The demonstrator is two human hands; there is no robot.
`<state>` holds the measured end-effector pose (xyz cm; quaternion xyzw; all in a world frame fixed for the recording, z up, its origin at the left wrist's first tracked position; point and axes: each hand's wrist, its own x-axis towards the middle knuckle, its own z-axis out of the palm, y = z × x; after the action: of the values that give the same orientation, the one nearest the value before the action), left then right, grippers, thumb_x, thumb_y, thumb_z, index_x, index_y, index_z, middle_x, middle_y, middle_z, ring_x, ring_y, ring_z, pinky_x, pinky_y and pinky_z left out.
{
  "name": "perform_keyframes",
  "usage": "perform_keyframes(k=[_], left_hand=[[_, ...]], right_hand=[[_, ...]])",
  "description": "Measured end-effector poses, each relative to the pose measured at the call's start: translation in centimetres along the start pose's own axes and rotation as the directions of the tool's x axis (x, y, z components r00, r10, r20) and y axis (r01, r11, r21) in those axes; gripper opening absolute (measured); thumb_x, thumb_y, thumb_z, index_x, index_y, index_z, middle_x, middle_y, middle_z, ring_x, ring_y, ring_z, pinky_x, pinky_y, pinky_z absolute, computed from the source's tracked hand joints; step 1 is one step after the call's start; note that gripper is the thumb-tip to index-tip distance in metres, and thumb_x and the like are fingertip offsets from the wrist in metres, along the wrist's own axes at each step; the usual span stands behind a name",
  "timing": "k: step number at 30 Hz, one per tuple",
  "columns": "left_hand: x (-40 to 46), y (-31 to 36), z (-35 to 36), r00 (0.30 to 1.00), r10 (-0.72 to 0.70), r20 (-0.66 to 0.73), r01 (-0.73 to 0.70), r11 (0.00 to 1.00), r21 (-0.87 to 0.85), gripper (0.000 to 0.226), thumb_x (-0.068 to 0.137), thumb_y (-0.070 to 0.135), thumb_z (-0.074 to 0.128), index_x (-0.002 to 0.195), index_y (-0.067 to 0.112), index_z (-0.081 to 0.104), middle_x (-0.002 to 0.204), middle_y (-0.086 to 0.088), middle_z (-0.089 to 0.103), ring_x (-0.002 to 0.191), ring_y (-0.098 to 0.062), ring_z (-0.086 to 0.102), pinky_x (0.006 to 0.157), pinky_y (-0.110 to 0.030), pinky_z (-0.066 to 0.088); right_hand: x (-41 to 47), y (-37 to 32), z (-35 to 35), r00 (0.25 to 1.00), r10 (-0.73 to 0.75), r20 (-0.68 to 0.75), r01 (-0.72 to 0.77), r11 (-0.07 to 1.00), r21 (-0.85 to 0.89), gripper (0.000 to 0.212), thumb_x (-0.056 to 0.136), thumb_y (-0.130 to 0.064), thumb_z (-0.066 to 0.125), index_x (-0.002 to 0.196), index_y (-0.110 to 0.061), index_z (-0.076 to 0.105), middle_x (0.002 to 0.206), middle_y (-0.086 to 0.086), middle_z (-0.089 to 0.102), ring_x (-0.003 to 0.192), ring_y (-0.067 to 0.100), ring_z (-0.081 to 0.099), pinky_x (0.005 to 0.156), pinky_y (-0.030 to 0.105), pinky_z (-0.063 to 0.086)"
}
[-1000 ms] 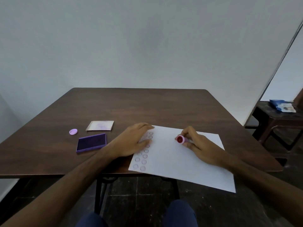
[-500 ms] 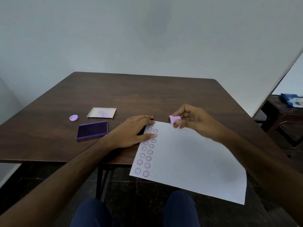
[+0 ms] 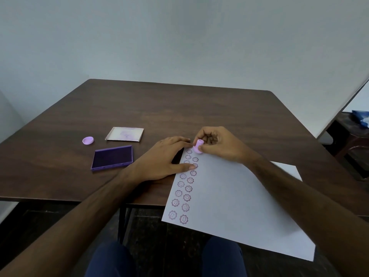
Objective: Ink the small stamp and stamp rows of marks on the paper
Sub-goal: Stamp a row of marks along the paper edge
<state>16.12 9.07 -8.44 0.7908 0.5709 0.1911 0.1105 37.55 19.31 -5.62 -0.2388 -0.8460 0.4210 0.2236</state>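
A white paper point(image 3: 235, 200) lies at the table's near edge and hangs over it toward me. Two columns of purple smiley marks point(image 3: 184, 188) run down its left side. My right hand point(image 3: 217, 145) pinches a small pink stamp point(image 3: 198, 146), its face pressed on the paper's top left corner, at the head of the second column. My left hand point(image 3: 163, 159) lies flat with fingers spread on the paper's left edge, covering part of the upper marks. The open purple ink pad point(image 3: 112, 157) sits to the left of my left hand.
The ink pad's lid point(image 3: 125, 134) lies behind the pad, and a small purple stamp cap point(image 3: 88, 140) lies to its left on the brown table point(image 3: 179, 108). A dark side table point(image 3: 353, 132) with a blue packet stands at the right. My knees show below.
My right hand lifted the stamp from the paper's middle, carried it to the top left corner and set it down there. The view tilted downward. My left hand stayed on the paper.
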Motion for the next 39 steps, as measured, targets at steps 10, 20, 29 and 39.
perform_keyframes(k=[10,20,29,39], left_hand=[[0.2,-0.3,0.1,1.000,-0.010,0.015,0.010,1.000,0.006,0.082,0.082,0.076,0.045,0.146,0.024,0.044,0.153,0.006,0.043,0.137,-0.006,0.039,0.115,-0.034,0.031],[0.2,-0.4,0.0,1.000,-0.009,0.016,0.008,1.000,0.030,0.080,0.084,0.073,0.049,0.146,0.022,0.044,0.153,0.004,0.043,0.137,-0.010,0.040,0.114,-0.040,0.033],[0.3,-0.2,-0.2,0.999,-0.032,0.038,0.031,0.999,0.024,0.083,0.082,0.074,0.047,0.147,0.023,0.043,0.154,0.005,0.041,0.138,-0.010,0.038,0.114,-0.042,0.033],[0.4,-0.1,-0.2,0.997,-0.054,0.055,0.054,0.999,-0.002,0.083,0.080,0.074,0.051,0.145,0.024,0.045,0.152,0.005,0.043,0.135,-0.009,0.040,0.115,-0.042,0.032]], right_hand=[[-0.1,0.9,0.4,0.999,-0.026,-0.039,0.023,0.998,-0.058,0.006,0.088,-0.029,0.072,0.091,-0.023,0.073,0.092,0.002,0.076,0.086,0.032,0.071,0.077,0.056,0.057],[-0.1,0.8,0.6,0.998,-0.049,-0.045,0.047,0.998,-0.038,0.008,0.088,-0.022,0.074,0.089,-0.015,0.073,0.088,0.021,0.073,0.072,0.031,0.064,0.069,0.052,0.054],[-0.2,0.2,0.7,0.997,-0.070,-0.026,0.066,0.989,-0.130,0.008,0.090,-0.019,0.069,0.092,-0.012,0.072,0.086,0.015,0.074,0.079,0.040,0.065,0.068,0.047,0.054],[1.9,-2.7,-1.3,0.939,-0.031,0.343,0.223,0.813,-0.538,0.013,0.096,-0.024,0.062,0.099,-0.011,0.066,0.088,0.005,0.070,0.074,0.021,0.062,0.062,0.030,0.048]])
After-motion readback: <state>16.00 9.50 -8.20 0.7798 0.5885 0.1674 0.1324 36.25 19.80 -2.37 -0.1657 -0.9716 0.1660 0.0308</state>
